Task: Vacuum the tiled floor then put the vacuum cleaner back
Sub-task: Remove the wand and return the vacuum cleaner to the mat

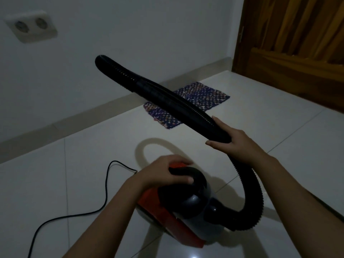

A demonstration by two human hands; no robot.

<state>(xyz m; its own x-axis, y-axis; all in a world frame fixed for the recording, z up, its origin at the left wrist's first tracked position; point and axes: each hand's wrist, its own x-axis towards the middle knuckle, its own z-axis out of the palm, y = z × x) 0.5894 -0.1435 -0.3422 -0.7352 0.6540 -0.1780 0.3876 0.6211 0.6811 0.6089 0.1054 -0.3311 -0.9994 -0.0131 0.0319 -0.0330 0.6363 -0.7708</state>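
Here both hands point(168, 171) grip vacuum cleaner point(178, 207)

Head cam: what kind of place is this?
Probably a room in a home: pale tiled floor, wooden door, double wall socket, and a small woven mat by the wall.

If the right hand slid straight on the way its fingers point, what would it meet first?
The right hand, wrapped around the black hose, points left. Beyond its fingertips there is only open air above the tiled floor; probably the wall eventually, though depth is unclear.
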